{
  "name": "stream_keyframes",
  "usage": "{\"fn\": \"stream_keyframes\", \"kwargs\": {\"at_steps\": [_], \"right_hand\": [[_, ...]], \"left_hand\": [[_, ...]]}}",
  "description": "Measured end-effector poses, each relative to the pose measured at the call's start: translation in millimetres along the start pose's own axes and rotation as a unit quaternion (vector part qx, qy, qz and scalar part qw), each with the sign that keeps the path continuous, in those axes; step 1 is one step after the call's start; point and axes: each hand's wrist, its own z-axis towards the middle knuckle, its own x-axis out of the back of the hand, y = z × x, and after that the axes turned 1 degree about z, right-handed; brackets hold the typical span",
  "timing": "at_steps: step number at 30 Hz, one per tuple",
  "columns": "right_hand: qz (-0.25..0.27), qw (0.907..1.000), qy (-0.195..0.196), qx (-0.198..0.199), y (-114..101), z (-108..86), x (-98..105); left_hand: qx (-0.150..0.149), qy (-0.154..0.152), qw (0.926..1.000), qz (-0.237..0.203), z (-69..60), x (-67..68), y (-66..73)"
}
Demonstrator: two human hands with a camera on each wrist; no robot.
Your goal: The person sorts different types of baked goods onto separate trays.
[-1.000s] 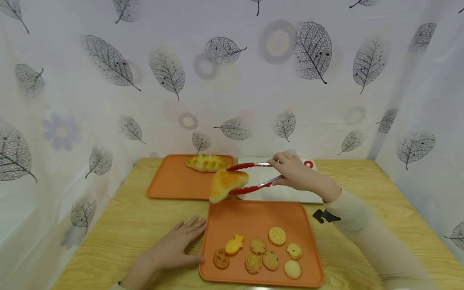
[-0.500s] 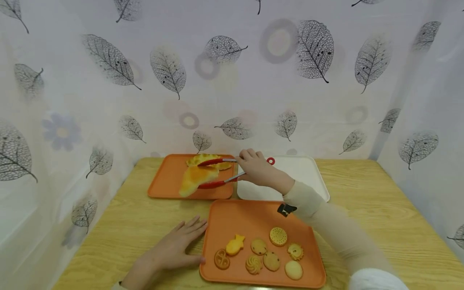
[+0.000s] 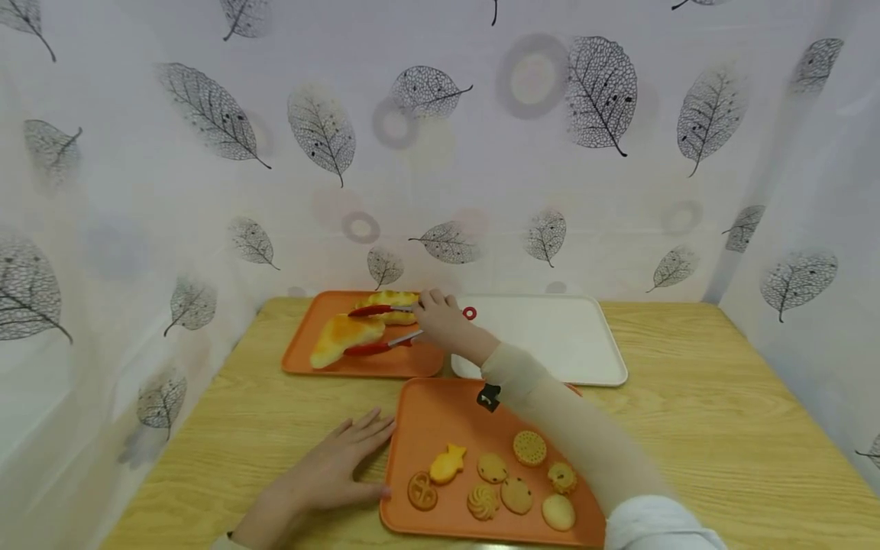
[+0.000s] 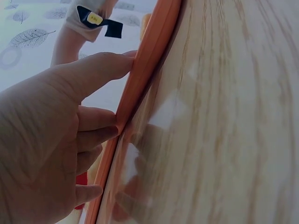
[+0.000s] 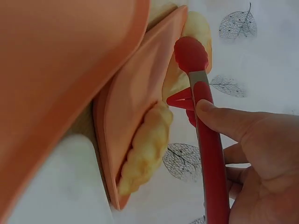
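My right hand grips red-and-silver tongs, also large in the right wrist view. Between the red tips of the tongs is a golden, roughly triangular bread, over the left part of the back orange tray. Behind it on that tray lies a ridged, longer bread, partly covered by tongs and hand in the head view. My left hand has its fingers extended, with the fingertips touching the left edge of the front orange tray. Whether the triangular bread touches the back tray is unclear.
Several cookies lie on the front tray, among them a pretzel-shaped one and a fish-shaped one. A white tray stands at the back right, beside the back orange tray. A leaf-print curtain surrounds the wooden table.
My right hand has moved left with the tongs, carrying the triangular bread from above the gap between the trays to over the left of the back orange tray. My left hand stays put.
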Motion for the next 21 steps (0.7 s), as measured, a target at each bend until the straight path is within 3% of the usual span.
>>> {"fn": "stream_keyframes", "kwargs": {"at_steps": [6,13,21], "right_hand": [[-0.021,0.9992,-0.032,-0.012,-13.1,16.9,-11.8],[0.063,0.9957,-0.064,-0.021,-20.3,23.8,-12.7],[0.058,0.9960,-0.067,-0.011,-23.2,31.6,-15.8]], "left_hand": [[-0.002,0.005,1.0000,0.005,0.3,-3.7,-1.5],[-0.006,0.018,0.9998,0.010,-3.2,-6.6,2.5],[0.001,0.017,0.9999,0.005,-3.1,-10.0,5.9]]}}
